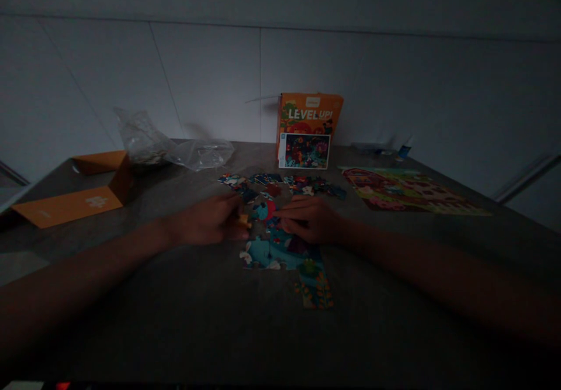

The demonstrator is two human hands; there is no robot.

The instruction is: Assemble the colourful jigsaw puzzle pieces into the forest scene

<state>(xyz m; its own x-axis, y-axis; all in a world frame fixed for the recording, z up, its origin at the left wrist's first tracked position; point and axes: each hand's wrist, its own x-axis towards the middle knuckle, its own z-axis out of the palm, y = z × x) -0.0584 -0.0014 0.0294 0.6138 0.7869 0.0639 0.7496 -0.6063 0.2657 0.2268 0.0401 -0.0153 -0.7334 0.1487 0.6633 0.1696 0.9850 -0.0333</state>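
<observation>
My left hand is closed, with an orange-yellow jigsaw puzzle piece showing at its fingertips. Across from it, my right hand has its fingers drawn together on a dark blue puzzle piece, just below a piece with a red and teal picture. Partly beneath the right hand, and reaching towards me, lies a joined section of teal puzzle. A green and orange part extends from its lower right corner. The right palm hides some of the section.
Loose puzzle pieces are spread beyond my hands. An orange box stands at the back with a picture card leaning on it. An open orange box part and clear plastic bags lie left, a colourful picture sheet right.
</observation>
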